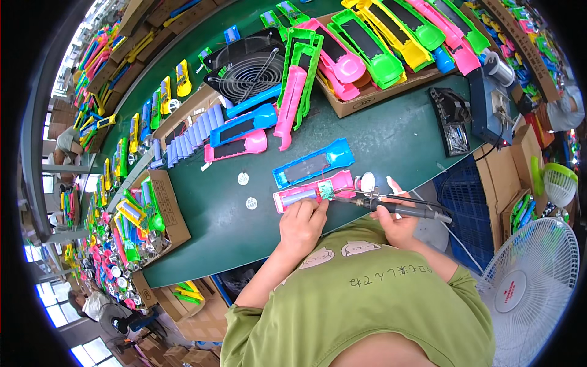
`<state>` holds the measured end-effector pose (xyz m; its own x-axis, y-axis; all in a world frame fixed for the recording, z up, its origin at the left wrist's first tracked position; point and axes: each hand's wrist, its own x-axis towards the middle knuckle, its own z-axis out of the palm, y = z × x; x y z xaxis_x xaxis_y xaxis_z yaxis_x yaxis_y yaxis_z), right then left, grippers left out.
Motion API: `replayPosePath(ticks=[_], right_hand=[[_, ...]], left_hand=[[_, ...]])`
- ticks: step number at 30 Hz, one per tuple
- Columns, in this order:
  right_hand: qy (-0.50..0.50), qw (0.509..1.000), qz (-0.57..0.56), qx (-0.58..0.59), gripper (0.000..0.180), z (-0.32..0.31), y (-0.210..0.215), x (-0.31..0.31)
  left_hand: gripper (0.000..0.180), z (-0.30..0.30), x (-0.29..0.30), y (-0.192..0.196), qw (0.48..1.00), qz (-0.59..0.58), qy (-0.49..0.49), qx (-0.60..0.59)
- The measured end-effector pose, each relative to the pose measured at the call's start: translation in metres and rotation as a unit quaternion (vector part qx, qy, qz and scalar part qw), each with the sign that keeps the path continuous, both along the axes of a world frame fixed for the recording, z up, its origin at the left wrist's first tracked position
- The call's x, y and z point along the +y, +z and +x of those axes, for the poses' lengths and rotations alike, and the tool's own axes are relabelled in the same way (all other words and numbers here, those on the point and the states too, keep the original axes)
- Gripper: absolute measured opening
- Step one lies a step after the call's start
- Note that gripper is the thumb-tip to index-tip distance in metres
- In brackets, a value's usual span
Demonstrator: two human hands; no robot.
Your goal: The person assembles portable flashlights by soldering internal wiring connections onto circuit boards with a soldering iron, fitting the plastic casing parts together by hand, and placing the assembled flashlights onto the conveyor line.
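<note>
Green tabletop under pink casing, fan nearby

I'm seeing passage over the green tabletop left of the blue plastic housing; the soldering iron is obstructing the right, the cardboard box and black fan blocking the far side.

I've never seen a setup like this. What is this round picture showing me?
There is no machine arm: these are a person's bare hands, seen from a wide fisheye camera on their head, so straight edges bend. The left hand is at an open pink plastic casing containing a purple cylinder and a small green circuit board. The right hand holds a black rod-shaped tool, apparently a soldering iron. On the dark green table also lies a blue plastic casing.
</note>
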<state>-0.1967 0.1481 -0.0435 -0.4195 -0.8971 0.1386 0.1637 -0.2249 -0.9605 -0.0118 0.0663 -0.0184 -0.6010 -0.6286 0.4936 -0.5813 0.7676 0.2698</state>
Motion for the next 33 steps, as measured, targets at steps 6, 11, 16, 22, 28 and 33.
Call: replayPosePath(ticks=[6, 11, 16, 22, 28, 33], right_hand=[[0.025, 0.999, 0.01, 0.041, 0.025, -0.003, -0.008, 0.001], [0.027, 0.999, 0.024, -0.018, 0.025, 0.0, -0.015, 0.003], [0.005, 0.999, 0.032, -0.031, 0.023, -0.003, -0.007, 0.001], [-0.036, 0.999, -0.018, 0.035, 0.019, -0.011, -0.001, -0.004], [-0.117, 0.992, -0.048, 0.018, 0.025, -0.03, -0.024, -0.01], [-0.155, 0.985, -0.063, 0.046, 0.029, -0.049, -0.027, -0.022]], left_hand=[[0.025, 0.001, 0.0, 0.001, 1.0, 0.01, 0.001, 0.006], [0.025, 0.0, 0.0, 0.002, 1.0, 0.013, 0.003, 0.003], [0.026, -0.001, 0.001, 0.002, 1.0, 0.008, 0.006, -0.004], [0.025, -0.001, 0.002, 0.0, 1.0, 0.001, 0.01, -0.002], [0.028, -0.003, -0.002, 0.01, 0.999, 0.015, 0.01, 0.035], [0.031, 0.014, -0.059, 0.016, 0.983, 0.05, 0.173, 0.026]])
